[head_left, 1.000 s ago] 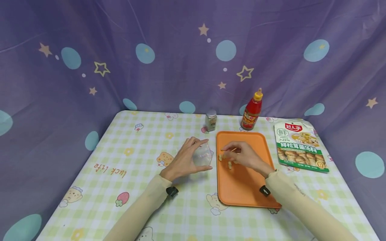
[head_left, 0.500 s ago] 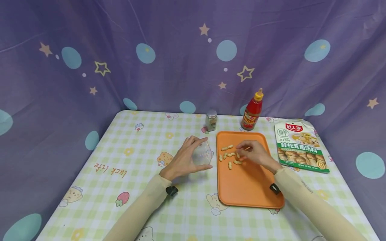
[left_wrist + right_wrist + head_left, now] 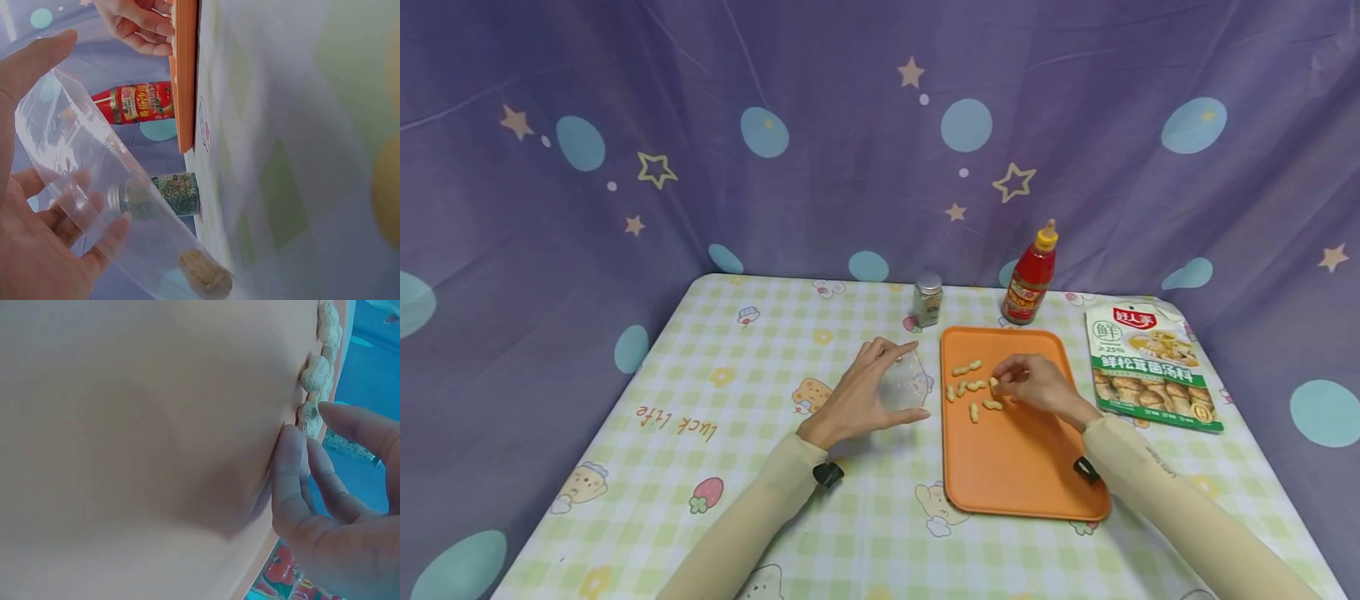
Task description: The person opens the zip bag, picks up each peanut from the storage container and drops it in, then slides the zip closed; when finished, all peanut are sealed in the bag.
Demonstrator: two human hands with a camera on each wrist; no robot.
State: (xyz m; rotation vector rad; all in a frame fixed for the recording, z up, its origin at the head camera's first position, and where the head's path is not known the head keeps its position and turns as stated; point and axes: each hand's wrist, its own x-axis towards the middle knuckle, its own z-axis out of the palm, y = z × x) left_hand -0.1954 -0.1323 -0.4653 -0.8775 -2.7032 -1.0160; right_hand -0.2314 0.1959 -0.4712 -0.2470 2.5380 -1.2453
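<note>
My left hand (image 3: pixel 857 396) grips a clear plastic bag (image 3: pixel 81 131), its thumb and fingers spread wide around it; some fingers show through the film. A peanut (image 3: pixel 205 275) lies low in the bag in the left wrist view. Over the orange tray (image 3: pixel 1022 475), my right hand (image 3: pixel 1037 387) pinches one peanut (image 3: pixel 309 419) between its fingertips, low against the tray surface. Several more unshelled peanuts (image 3: pixel 975 412) lie loose in the tray's upper left part, left of that hand.
A red sauce bottle (image 3: pixel 1030 279) with a yellow cap stands behind the tray. Left of it is a small spice jar (image 3: pixel 928 302) with a metal lid. A white and green food pouch (image 3: pixel 1150 367) lies right of the tray. A purple curtain hangs behind the table.
My right hand has moved right from the tray's left edge, uncovering several peanuts, and its fingertips have come to a peanut. The left hand and bag stay in place.
</note>
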